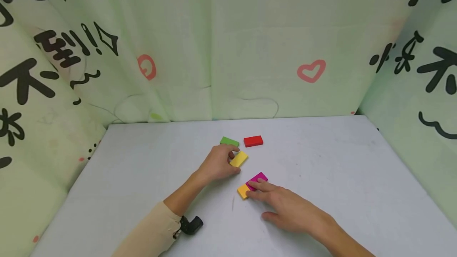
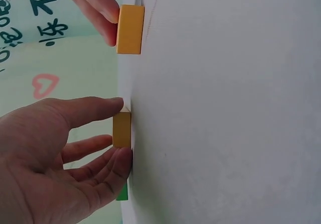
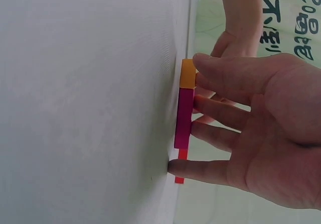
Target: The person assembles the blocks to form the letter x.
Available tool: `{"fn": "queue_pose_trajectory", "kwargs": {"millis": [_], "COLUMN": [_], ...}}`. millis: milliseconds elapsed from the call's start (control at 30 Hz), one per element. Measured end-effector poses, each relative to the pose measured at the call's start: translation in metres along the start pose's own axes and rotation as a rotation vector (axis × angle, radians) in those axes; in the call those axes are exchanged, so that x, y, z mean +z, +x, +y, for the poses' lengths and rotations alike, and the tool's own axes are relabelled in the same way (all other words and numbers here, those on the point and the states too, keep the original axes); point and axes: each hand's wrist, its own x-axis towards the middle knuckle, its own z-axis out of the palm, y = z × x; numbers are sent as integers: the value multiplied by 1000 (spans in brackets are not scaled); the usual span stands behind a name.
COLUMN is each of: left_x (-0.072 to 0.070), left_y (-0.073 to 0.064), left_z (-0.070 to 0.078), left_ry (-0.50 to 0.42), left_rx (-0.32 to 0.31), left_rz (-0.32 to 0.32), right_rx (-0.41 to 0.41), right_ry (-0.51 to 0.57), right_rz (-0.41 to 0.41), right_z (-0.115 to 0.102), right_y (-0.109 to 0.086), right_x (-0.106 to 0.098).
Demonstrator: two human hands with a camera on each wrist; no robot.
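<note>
My left hand (image 1: 220, 162) pinches a yellow block (image 1: 239, 159) on the table; in the left wrist view the thumb is at one end of this block (image 2: 122, 129) and a finger at the other. My right hand (image 1: 287, 208) rests straight, spread fingers on a magenta block (image 1: 262, 176) and an orange block (image 1: 242, 191). These two touch end to end, as the right wrist view shows with the magenta block (image 3: 184, 118) beside the orange one (image 3: 187, 74). Right behind the left hand lies a green block (image 1: 229, 141), partly hidden in the left wrist view.
A red block (image 1: 253, 141) lies to the right of the green one, farther back than both hands. The white tabletop (image 1: 321, 158) ends at a pale green printed curtain (image 1: 257, 43) behind and at both sides. A black wrist mount (image 1: 191, 225) sticks out from the left sleeve.
</note>
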Motion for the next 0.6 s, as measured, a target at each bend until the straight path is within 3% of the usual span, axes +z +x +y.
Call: {"fn": "queue_pose_trajectory", "kwargs": {"millis": [600], "left_x": [-2], "left_y": [-1], "left_z": [2], "left_ry": [23], "left_rx": [-26], "left_rz": [-2], "right_rx": [14], "right_ry": [13], "right_rz": [-12], "right_z": [1], "right_y": [1], "right_x": [1]}}
